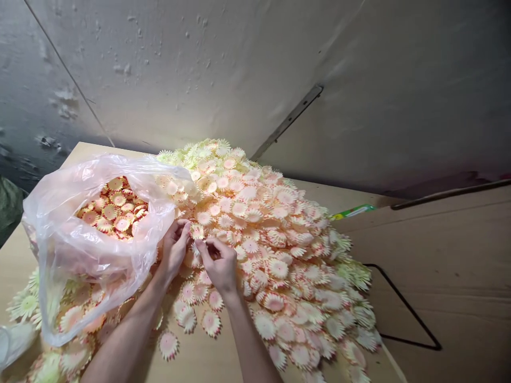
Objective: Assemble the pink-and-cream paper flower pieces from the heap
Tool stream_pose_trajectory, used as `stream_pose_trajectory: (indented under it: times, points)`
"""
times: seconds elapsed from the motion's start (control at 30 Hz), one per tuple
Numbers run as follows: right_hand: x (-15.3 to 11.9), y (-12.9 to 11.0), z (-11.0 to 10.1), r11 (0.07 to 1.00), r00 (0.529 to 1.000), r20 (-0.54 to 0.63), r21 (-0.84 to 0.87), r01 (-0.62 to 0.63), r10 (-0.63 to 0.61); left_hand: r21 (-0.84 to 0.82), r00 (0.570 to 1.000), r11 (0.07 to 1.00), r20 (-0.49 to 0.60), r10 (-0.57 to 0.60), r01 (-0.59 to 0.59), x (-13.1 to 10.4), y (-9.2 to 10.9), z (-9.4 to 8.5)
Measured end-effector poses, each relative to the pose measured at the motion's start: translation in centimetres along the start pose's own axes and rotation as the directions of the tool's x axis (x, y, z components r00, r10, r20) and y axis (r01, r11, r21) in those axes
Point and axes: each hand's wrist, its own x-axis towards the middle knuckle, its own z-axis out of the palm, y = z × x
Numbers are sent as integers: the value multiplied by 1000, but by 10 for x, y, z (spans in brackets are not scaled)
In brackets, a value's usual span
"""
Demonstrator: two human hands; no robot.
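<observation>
Flower (197, 231) pinched in left hand (175, 243), edge hidden; whether right hand (219, 263) pinches, I cannot tell

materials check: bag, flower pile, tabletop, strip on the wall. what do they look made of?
Bag: thin, glossy plastic film; translucent, with crinkled highlights.
Flower pile: matte, thin, notched-edge pieces; probably fabric, though paper or soft plastic is possible.
Tabletop: likely wood or wood-look board; smooth, pale tan.
Strip: probably metal; straight, grey, dull sheen.
</observation>
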Motion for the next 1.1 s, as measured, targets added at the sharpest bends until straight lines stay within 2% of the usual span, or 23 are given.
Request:
stream_pose_trajectory:
  times: [0.17, 0.27, 0.33, 0.4, 0.47, 0.57, 0.63, 0.73, 0.77, 0.8, 0.87, 0.9, 0.93, 1.0, 1.1]
  points:
    - [3, 3, 0, 1000, 999, 42, 30, -1, 0, 51, 997, 998, 69, -40, 36, -3, 8, 0]
    - [2, 1, -2, 999, 998, 62, 38, -28, 25, 139, 999, 990, 43, -9, 3, -3, 10, 1]
    - [1, -3, -4, 1000, 996, 83, 24, 13, -15, 165, 1000, 986, 2, 0, -1, -1, 9, 0]
    - [2, -6, -5, 994, 987, 123, -7, 108, -106, 181, 1000, 983, -21, 23, -18, 0, 5, -1]
    - [4, -9, -6, 978, 964, 179, -31, 206, -198, 193, 998, 980, -25, 51, -45, 1, 0, -4]
    - [7, -13, -9, 957, 928, 255, -26, 289, -273, 202, 997, 977, -26, 72, -65, 3, -4, -6]
    - [5, -17, -13, 946, 896, 311, 28, 324, -316, 157, 998, 987, -61, 34, -24, 5, -4, -6]
    - [0, -20, -22, 932, 840, 405, 132, 338, -362, -7, 983, 996, -165, -85, 85, 7, -3, -4]
    - [0, -19, -25, 939, 851, 396, 142, 314, -345, -39, 982, 994, -154, -106, 101, 7, -2, -3]
    - [1, -16, -29, 952, 888, 344, 128, 278, -306, -42, 988, 995, -119, -95, 90, 7, -2, -2]
    - [8, -9, -35, 976, 964, 151, 39, 216, -220, -6, 997, 998, -49, -63, 63, 6, -2, -1]
    - [14, -5, -37, 979, 978, 55, -39, 201, -199, 17, 998, 998, -26, -52, 52, 6, -2, -1]
    - [20, -1, -39, 971, 977, -26, -116, 207, -211, 41, 999, 998, -13, -48, 48, 5, -2, -1]
    - [30, 4, -40, 944, 957, -106, -221, 243, -271, 88, 999, 995, 6, -44, 43, 5, -3, -2]
    - [35, 5, -32, 929, 939, -114, -225, 295, -326, 146, 998, 989, 50, -47, 39, 6, -4, -4]
